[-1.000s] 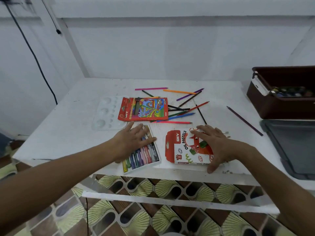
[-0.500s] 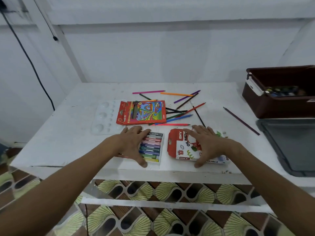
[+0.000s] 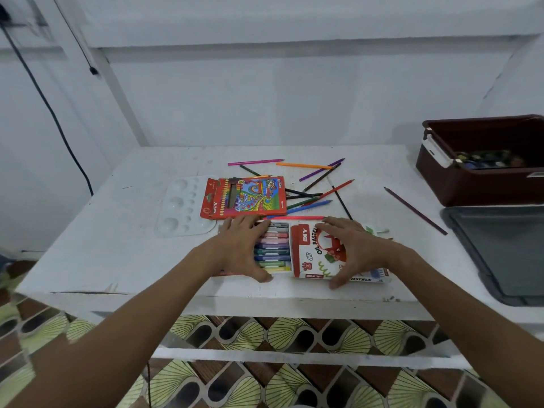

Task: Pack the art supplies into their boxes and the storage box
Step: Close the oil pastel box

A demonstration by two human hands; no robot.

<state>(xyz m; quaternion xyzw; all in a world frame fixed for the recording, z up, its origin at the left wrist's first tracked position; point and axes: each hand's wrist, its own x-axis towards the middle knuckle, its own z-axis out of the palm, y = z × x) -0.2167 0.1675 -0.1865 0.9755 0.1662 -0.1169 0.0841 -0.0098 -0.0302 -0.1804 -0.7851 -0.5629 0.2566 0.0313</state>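
Pastel tray [image 3: 272, 248] turned sideways; left hand [image 3: 240, 248] grasps it, right hand [image 3: 351, 250] clasps half-hidden box [image 3: 318, 254].

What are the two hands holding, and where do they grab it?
The left hand grips the tray of oil pastels across its left end. The right hand grips the oil pastels box across its middle, thumb at the near edge.
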